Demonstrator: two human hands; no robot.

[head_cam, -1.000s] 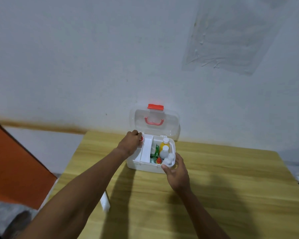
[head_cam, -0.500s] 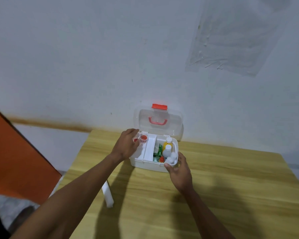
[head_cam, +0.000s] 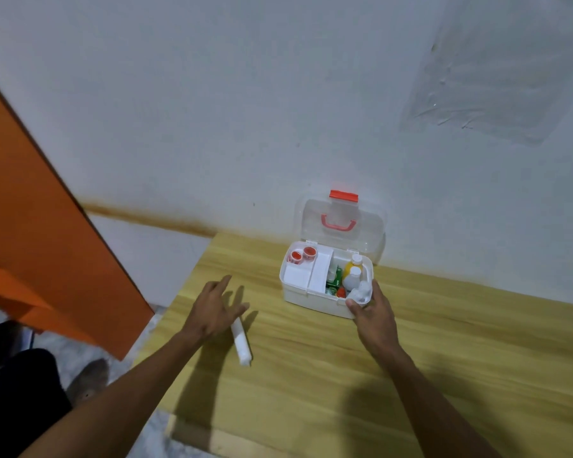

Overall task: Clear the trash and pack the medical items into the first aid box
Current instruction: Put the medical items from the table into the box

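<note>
The left hand (head_cam: 214, 310), centre left, is blurred, its fingers smeared; whether it touches the upper end of the white roll (head_cam: 243, 347) cannot be told. The right hand (head_cam: 374, 317) grips and hides the near right corner of the first aid box (head_cam: 311, 300). The items in its right compartment (head_cam: 351, 279) (bottles, something green) are too small to identify. The table (head_cam: 311, 391) runs off the bottom and right edges.

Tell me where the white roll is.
Head view: the white roll lies on the table, left of the first aid box, partly beneath the left hand.
</note>
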